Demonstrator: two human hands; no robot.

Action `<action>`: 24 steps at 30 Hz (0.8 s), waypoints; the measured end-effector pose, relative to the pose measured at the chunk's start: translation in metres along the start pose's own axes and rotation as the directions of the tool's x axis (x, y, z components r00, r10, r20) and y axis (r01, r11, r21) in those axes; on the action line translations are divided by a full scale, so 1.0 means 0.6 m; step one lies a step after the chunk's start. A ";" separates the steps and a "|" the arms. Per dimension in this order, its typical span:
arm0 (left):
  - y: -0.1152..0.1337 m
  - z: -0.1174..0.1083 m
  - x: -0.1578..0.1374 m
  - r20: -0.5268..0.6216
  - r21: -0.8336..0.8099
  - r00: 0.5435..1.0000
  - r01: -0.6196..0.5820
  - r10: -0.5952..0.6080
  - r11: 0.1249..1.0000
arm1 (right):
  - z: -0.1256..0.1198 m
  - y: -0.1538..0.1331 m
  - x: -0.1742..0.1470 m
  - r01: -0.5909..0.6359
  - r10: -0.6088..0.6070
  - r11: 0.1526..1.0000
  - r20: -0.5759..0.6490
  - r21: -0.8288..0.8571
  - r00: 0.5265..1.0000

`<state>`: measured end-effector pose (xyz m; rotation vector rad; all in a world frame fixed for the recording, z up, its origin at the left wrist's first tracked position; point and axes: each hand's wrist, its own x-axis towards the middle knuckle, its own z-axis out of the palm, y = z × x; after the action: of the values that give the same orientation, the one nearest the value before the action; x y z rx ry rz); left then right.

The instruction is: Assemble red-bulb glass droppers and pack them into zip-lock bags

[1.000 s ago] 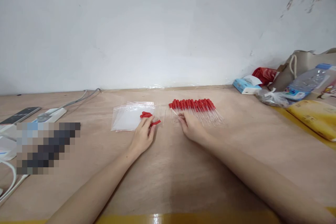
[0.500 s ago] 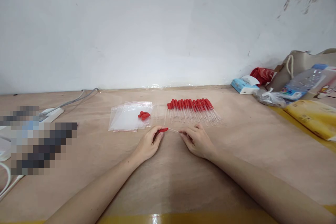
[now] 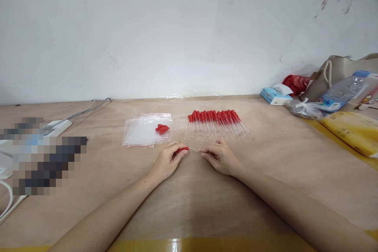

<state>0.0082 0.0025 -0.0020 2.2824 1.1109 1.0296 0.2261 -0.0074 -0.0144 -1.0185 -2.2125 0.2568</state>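
Observation:
Low over the table's middle, my left hand [image 3: 169, 160] pinches a red rubber dropper bulb [image 3: 183, 149], its rear part hidden by the fingers. A thin clear dropper tube [image 3: 193, 149] runs from the bulb's mouth to my right hand [image 3: 220, 157], whose thumb and fingertips are closed on its other end. Beyond my right hand lies a row of droppers [image 3: 214, 117] with red bulbs pointing to the wall and clear tubes towards me. Several loose red bulbs [image 3: 162, 129] rest on clear zip bags [image 3: 138, 132]. A few bare tubes [image 3: 177, 124] lie between bags and row.
On the left are a white power strip [image 3: 60, 127] with a grey cable and a pixelated patch. At the right stand a blue tissue box [image 3: 275, 95], a tied plastic bag [image 3: 305, 109], a clear bottle [image 3: 344, 90] and a yellow packet [image 3: 351, 132]. A white wall closes the back.
The bulb and tube have tilted slightly and sit a little lower, and my right fingertips have shifted slightly left along with the tube. Both hands keep their grip.

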 end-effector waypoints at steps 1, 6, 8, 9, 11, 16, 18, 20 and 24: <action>0.001 -0.001 0.000 0.006 -0.006 1.000 -0.012 0.012 1.000 | -0.001 0.002 0.000 0.007 -0.007 1.000 0.006 -0.003 1.000; 0.008 -0.004 -0.002 0.081 -0.039 0.996 -0.043 0.046 0.998 | -0.009 0.007 0.004 0.052 -0.049 0.997 0.047 -0.058 0.998; 0.010 -0.004 -0.003 0.120 -0.045 0.991 -0.048 0.053 0.998 | -0.012 0.004 0.006 0.061 -0.056 0.994 0.054 -0.089 0.997; 0.011 -0.004 -0.003 0.138 -0.044 0.989 -0.050 0.056 0.998 | -0.013 0.003 0.006 0.063 -0.058 0.992 0.050 -0.105 0.997; 0.012 -0.004 -0.004 0.162 -0.038 0.985 -0.052 0.058 0.998 | -0.012 -0.001 0.006 0.068 -0.063 0.988 0.039 -0.137 0.997; 0.013 -0.004 -0.004 0.167 -0.015 0.985 -0.049 0.051 0.999 | -0.004 -0.008 0.004 0.070 -0.067 0.983 0.021 -0.171 0.998; 0.014 -0.004 -0.003 0.183 -0.002 0.981 -0.059 0.059 0.998 | 0.000 -0.009 0.005 0.066 -0.062 0.983 0.028 -0.170 0.998; 0.014 -0.005 -0.003 0.197 0.008 0.978 -0.074 0.070 0.997 | 0.002 -0.011 0.006 0.060 -0.054 0.984 0.041 -0.167 0.998; 0.015 -0.004 -0.001 0.198 0.017 0.977 -0.089 0.084 0.996 | 0.001 -0.014 0.010 0.050 -0.040 0.987 0.067 -0.155 0.997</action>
<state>0.0107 -0.0036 0.0048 2.4113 0.9564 0.8033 0.2180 -0.0088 -0.0083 -1.0553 -2.3396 0.0979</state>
